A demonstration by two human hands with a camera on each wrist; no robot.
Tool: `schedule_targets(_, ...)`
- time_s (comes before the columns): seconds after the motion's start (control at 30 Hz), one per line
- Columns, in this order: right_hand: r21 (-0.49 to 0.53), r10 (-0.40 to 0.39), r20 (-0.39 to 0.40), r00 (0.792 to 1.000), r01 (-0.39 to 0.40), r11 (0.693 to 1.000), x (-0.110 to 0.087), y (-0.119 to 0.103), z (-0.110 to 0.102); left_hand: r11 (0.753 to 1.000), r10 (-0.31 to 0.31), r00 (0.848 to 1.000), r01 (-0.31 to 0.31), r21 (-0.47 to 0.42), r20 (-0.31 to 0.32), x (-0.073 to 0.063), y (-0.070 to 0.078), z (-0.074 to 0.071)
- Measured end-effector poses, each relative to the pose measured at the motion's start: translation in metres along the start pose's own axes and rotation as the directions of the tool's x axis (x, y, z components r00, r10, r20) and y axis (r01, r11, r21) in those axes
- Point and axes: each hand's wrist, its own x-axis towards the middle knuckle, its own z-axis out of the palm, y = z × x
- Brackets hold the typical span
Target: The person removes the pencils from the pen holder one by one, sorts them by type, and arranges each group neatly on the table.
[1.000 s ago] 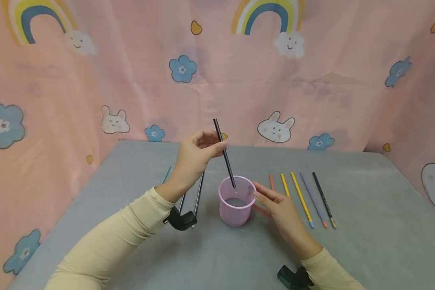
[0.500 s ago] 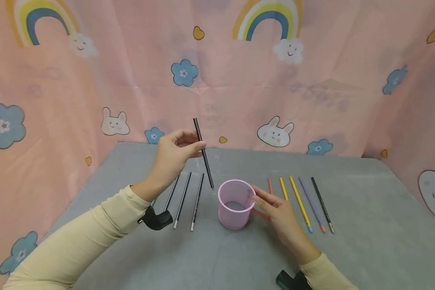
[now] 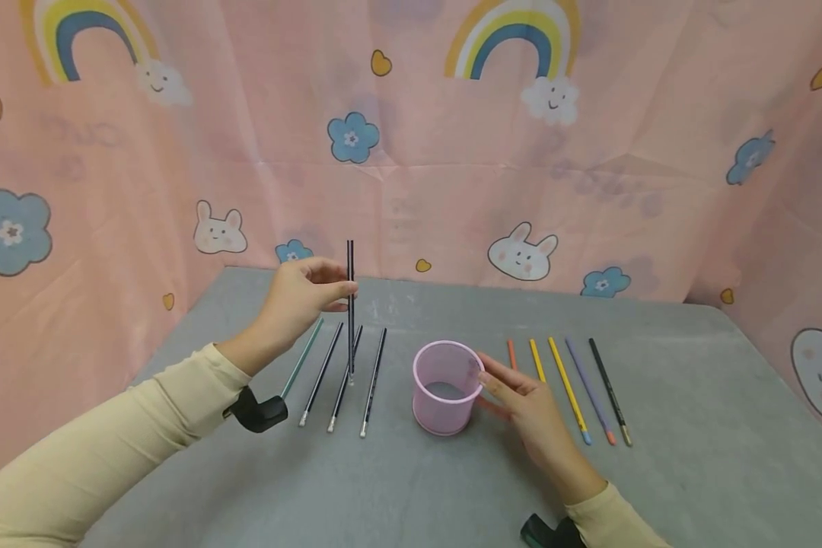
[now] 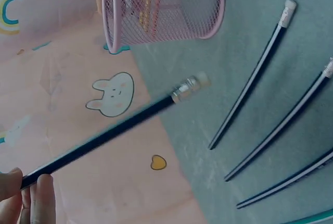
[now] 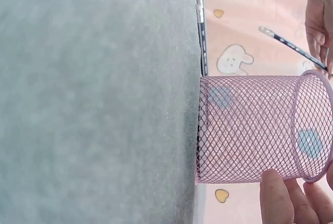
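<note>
My left hand (image 3: pixel 293 295) pinches a dark striped pencil (image 3: pixel 351 331) near its upper end, above the table and left of the cup. In the head view this pencil stands nearly upright, its eraser (image 4: pixel 196 83) end pointing down. A pink mesh pencil cup (image 3: pixel 444 415) stands upright on the table, and no pencil shows inside it. My right hand (image 3: pixel 530 403) holds the cup by its right side, thumb near the rim and fingers round the back. Below the left hand lie three dark striped pencils (image 3: pixel 374 384) and a teal pencil (image 3: pixel 304 356), partly hidden by the wrist camera.
Right of the cup lies a row of several pencils: an orange one (image 3: pixel 511 355) partly behind the right hand, yellow ones (image 3: pixel 570 392), a purple one (image 3: pixel 591 392) and a black one (image 3: pixel 610 392). A pink patterned cloth (image 3: pixel 411 190) hangs behind the grey table (image 3: pixel 411 487).
My left hand has moved left from over the cup, carrying the pencil, which has turned from slanted to nearly upright. The right hand and the cup stay in place.
</note>
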Motion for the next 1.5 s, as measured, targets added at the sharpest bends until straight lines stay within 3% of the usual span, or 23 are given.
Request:
schedule_targets(0.27, -0.002, 0.003, -0.008, 1.000, -0.003, 1.000, 0.002, 0.000, 0.004, 0.989, -0.091, 0.995, 0.087, 0.117, 0.031, 0.003, -0.021, -0.010)
schedule_targets(0.6, -0.008, -0.001, -0.038, 0.999, 0.001, 1.000, -0.001, -0.001, 0.002, 0.970, -0.082, 0.997, 0.079, 0.229, 0.002, 0.018, -0.047, -0.020)
schedule_targets(0.73, -0.012, -0.002, -0.024, 1.000, 0.002, 1.000, -0.001, -0.002, 0.002, 0.956, -0.103, 0.994, 0.107, 0.272, -0.031, 0.023, -0.052, -0.028)
schedule_targets(0.9, -0.022, 0.000, -0.016, 1.000, 0.000, 1.000, 0.000, -0.002, 0.003, 0.939, -0.137, 0.991, 0.133, 0.317, -0.011, 0.027, -0.055, -0.036)
schedule_targets(1.17, 0.008, -0.005, -0.024, 1.000, 0.005, 1.000, 0.000, -0.003, 0.000, 0.916, -0.194, 0.981, 0.179, 0.359, 0.008, 0.030, -0.057, -0.044)
schedule_targets(1.5, 0.008, -0.015, -0.016, 1.000, 0.015, 1.000, 0.000, 0.001, 0.000, 0.877, -0.289, 0.957, 0.265, 0.402, -0.001, 0.034, -0.082, -0.050)
